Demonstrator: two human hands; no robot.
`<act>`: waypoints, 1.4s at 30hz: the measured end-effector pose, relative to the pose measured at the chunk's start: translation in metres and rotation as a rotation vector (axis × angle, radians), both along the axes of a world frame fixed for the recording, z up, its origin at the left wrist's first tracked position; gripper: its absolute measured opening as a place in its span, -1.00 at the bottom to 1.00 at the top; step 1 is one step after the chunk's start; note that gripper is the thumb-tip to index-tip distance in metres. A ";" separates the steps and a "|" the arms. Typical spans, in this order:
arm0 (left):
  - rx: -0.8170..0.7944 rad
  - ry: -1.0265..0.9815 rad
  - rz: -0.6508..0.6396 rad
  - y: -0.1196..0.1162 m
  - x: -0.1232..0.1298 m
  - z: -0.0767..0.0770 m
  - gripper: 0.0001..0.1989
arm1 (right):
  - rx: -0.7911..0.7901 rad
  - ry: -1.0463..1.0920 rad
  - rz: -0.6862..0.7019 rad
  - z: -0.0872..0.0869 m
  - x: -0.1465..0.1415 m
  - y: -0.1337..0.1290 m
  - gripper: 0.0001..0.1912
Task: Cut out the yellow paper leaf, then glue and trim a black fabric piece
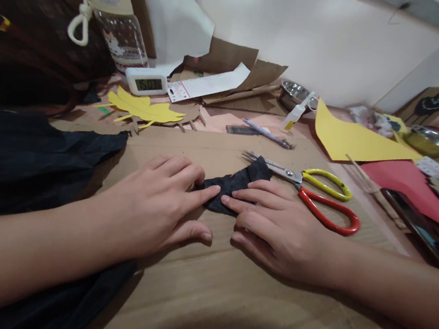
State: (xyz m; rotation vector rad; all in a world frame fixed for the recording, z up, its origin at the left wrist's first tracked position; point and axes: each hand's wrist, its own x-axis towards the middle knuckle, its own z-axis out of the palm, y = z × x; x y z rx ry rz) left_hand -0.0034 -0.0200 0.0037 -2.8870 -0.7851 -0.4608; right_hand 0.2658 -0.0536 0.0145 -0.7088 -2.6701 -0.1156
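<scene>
A small wrinkled piece of black fabric (237, 182) lies on a brown cardboard sheet (204, 295) in front of me. My left hand (156, 199) rests at its left end, index fingertip pressing on it and thumb stretched out on the cardboard. From the other side my right hand (280, 224) lays its spread fingers on the fabric's right part. Both hands touch it flat without gripping. Just behind my right hand are scissors (293, 178) with one yellow and one red handle, their blades slightly apart and partly behind the fabric's upper tip.
A large black cloth (25, 163) covers the left side. Behind stand a water bottle (116, 26) and a digital clock (145, 82), near a yellow paper leaf (142, 105). A pen (266, 133), glue bottle (297, 112), yellow paper (353, 137) and red paper (411, 186) lie farther right.
</scene>
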 end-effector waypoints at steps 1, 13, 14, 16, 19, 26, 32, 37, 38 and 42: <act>0.013 0.001 0.010 0.000 0.000 0.000 -0.36 | 0.002 0.001 -0.001 0.000 0.000 0.000 -0.74; 0.056 -0.006 -0.019 0.001 0.001 -0.001 -0.46 | 0.021 0.010 0.009 -0.001 -0.001 0.001 -0.73; 0.038 -0.004 -0.032 0.001 0.001 -0.002 -0.49 | 0.023 0.009 0.009 -0.001 0.000 0.001 -0.73; 0.028 0.007 -0.038 0.001 0.001 -0.002 -0.51 | 0.027 0.012 0.013 -0.001 0.000 0.001 -0.73; 0.060 0.006 -0.032 0.001 0.002 0.000 -0.46 | 0.028 0.015 0.011 -0.001 -0.001 0.001 -0.73; 0.176 0.054 0.027 -0.002 0.004 0.007 -0.38 | 0.028 0.016 0.009 0.000 -0.002 0.001 -0.74; 0.242 0.069 0.074 -0.005 0.004 0.007 -0.30 | 0.020 0.013 0.011 -0.001 -0.001 0.001 -0.75; 0.099 0.005 -0.052 -0.002 0.002 0.001 -0.52 | 0.035 0.017 0.016 -0.001 -0.001 0.000 -0.76; 0.082 0.003 -0.056 -0.001 0.002 0.000 -0.53 | 0.032 0.016 0.016 0.000 -0.001 0.000 -0.76; 0.089 0.013 -0.042 0.000 0.002 0.000 -0.49 | 0.027 0.013 0.013 0.000 -0.001 0.000 -0.75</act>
